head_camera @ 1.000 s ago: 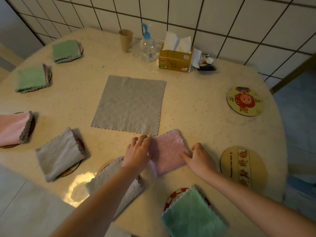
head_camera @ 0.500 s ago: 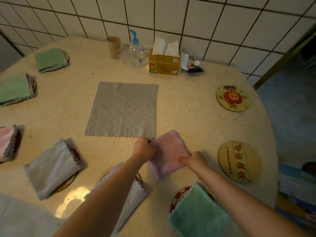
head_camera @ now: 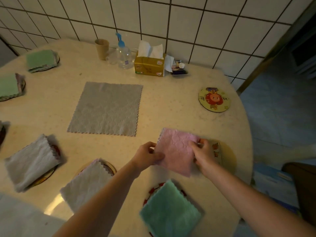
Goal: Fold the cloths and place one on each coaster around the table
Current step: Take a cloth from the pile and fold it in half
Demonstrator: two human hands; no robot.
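Observation:
I hold a folded pink cloth (head_camera: 176, 149) between both hands, near the table's right front. My left hand (head_camera: 147, 155) pinches its left edge and my right hand (head_camera: 202, 153) pinches its right edge. The cloth partly covers a tan round coaster (head_camera: 225, 153). A bare yellow cartoon coaster (head_camera: 214, 99) lies farther back on the right. An unfolded grey cloth (head_camera: 106, 108) lies flat in the middle of the table. Folded cloths sit on coasters: green (head_camera: 171, 211), two grey (head_camera: 85, 182) (head_camera: 31, 162), and two green (head_camera: 41, 59) (head_camera: 9, 86) at the far left.
By the tiled wall stand a paper cup (head_camera: 102, 48), a clear pump bottle (head_camera: 124, 55), a yellow tissue box (head_camera: 150, 65) and small items (head_camera: 179, 69). The round table's edge (head_camera: 246, 134) curves off at the right, with blue floor beyond.
Both hands gripped the pink cloth, lifted it and carried it to the right, over the tan coaster. The view has shifted to the right.

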